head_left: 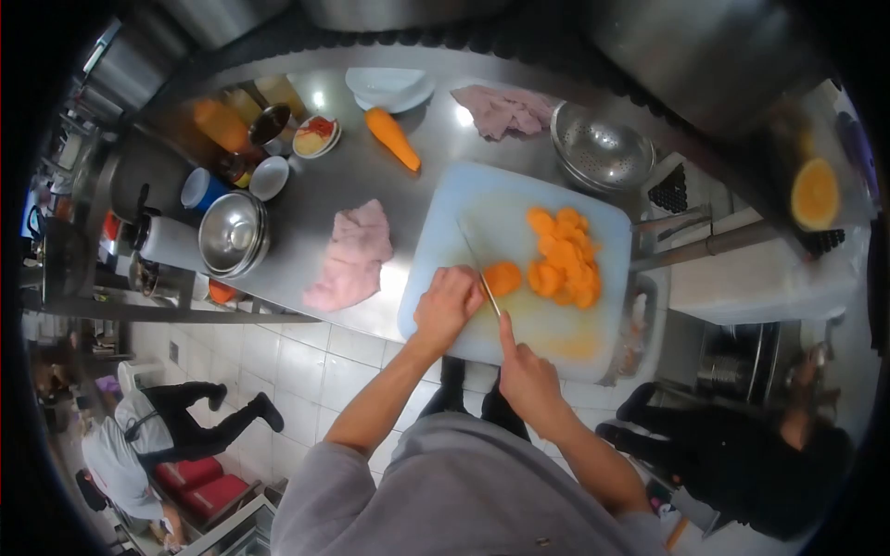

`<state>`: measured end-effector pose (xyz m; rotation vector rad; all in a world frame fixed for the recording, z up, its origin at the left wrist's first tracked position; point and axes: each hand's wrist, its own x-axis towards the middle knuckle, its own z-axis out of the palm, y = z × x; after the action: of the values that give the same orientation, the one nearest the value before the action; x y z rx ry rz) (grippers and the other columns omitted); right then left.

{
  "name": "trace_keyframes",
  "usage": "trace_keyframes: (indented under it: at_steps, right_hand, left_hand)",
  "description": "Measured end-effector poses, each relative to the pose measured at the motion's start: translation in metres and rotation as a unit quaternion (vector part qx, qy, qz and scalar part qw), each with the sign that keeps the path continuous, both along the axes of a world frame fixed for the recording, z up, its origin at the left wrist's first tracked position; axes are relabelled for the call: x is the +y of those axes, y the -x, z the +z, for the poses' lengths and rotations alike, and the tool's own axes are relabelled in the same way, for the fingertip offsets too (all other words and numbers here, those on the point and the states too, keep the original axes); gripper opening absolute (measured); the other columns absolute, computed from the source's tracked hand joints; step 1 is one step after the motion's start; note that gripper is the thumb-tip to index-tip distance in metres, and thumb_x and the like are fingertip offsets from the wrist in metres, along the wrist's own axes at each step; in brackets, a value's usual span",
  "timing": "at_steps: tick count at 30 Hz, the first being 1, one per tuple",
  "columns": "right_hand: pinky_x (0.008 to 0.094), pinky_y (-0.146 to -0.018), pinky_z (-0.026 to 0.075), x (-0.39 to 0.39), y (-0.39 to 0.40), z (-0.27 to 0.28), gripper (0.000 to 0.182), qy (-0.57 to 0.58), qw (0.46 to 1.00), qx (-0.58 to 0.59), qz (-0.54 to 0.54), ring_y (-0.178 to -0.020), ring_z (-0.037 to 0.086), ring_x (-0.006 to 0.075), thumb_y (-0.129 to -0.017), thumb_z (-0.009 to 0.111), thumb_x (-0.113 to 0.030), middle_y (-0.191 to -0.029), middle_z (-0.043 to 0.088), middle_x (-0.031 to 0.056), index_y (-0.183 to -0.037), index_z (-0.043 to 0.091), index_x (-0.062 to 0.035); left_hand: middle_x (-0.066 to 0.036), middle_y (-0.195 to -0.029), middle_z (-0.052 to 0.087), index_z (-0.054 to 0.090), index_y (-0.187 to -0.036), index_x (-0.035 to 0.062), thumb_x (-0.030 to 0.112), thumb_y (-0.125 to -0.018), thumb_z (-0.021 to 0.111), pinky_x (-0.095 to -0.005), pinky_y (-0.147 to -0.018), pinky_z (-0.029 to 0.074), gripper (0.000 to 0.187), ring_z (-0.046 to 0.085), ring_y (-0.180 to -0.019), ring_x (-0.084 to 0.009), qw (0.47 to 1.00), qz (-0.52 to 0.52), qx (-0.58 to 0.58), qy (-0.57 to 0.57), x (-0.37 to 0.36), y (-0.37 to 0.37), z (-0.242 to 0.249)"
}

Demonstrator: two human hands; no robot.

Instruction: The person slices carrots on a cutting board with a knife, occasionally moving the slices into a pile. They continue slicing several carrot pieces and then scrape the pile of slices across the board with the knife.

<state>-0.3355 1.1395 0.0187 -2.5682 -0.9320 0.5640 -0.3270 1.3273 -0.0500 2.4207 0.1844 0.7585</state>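
My right hand (pixel 530 378) grips a knife (pixel 479 266), its blade pointing away from me over the white cutting board (pixel 436 218). Beside the left of the blade, my left hand (pixel 449 302) presses down with curled fingers; whatever lies under them is hidden. Just right of the blade are a few round carrot slices (pixel 502 278). A larger heap of carrot slices (pixel 567 258) is spread on the board's right half. Beyond the board's far left corner, a peeled whole carrot (pixel 393 139) rests on the steel counter (pixel 311 190).
A pink cloth (pixel 354 257) lies left of the board, another cloth (pixel 501 109) behind it. Stacked metal bowls (pixel 229 233) stand at the left, a colander (pixel 604 148) at the back right. One person (pixel 148 445) is at lower left, another (pixel 742 454) at lower right.
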Motion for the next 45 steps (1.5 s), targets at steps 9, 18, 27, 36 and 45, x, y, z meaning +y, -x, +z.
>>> trace_keyframes:
  at_steps: [9,18,27,36,45]
  right_hand:
    - [0.0511,-0.05,0.052,-0.03,0.037,0.036,0.087,0.015,1.0,0.012,-0.012,-0.051,0.061,0.0381,-0.077,0.058,0.0,-0.071,0.058,0.0173,-0.156,0.021,-0.0021]
    - [0.0505,-0.052,0.053,-0.006,0.011,-0.005,0.089,0.007,1.0,0.008,0.007,-0.055,0.063,0.0398,-0.076,0.059,0.002,-0.072,0.059,0.0193,-0.156,0.019,0.0001]
    - [0.0524,-0.061,0.054,0.007,-0.012,-0.031,0.091,0.002,1.0,0.001,-0.009,-0.066,0.066,0.0419,-0.077,0.06,0.001,-0.077,0.062,0.0215,-0.157,0.018,-0.0042]
    - [0.0521,-0.054,0.053,-0.017,0.029,0.035,0.089,0.034,0.999,0.026,-0.027,-0.056,0.063,0.0398,-0.077,0.059,-0.001,-0.073,0.06,0.018,-0.157,0.02,-0.0047]
    - [0.0492,-0.051,0.053,-0.007,0.013,0.001,0.087,-0.02,1.0,-0.004,0.0,-0.054,0.062,0.0384,-0.076,0.059,0.001,-0.07,0.059,0.0179,-0.155,0.023,0.0002]
  left_hand:
    - [-0.004,-0.098,0.066,0.062,-0.097,0.0093,0.006,-0.081,0.07,-0.0375,-0.067,0.054,0.018,0.064,-0.089,-0.0258,1.0,-0.005,0.01,0.013,0.0,-0.002,0.002]
    - [-0.004,-0.099,0.066,0.062,-0.1,0.0101,0.005,-0.078,0.072,-0.0377,-0.067,0.055,0.025,0.064,-0.091,-0.0255,1.0,-0.008,0.024,0.006,0.001,0.0,0.0]
    - [-0.005,-0.1,0.066,0.062,-0.1,0.0091,0.003,-0.078,0.071,-0.0371,-0.067,0.055,0.024,0.064,-0.091,-0.0265,1.0,-0.024,0.012,0.012,0.003,-0.002,0.0]
    - [-0.005,-0.099,0.066,0.061,-0.097,0.0083,0.002,-0.079,0.07,-0.0379,-0.069,0.054,0.021,0.064,-0.09,-0.0271,1.0,-0.016,0.008,0.015,0.002,-0.001,0.001]
    - [-0.004,-0.1,0.066,0.062,-0.1,0.0098,0.004,-0.077,0.073,-0.0375,-0.068,0.054,0.026,0.064,-0.091,-0.0266,0.999,-0.014,0.021,0.02,0.004,0.001,-0.001]
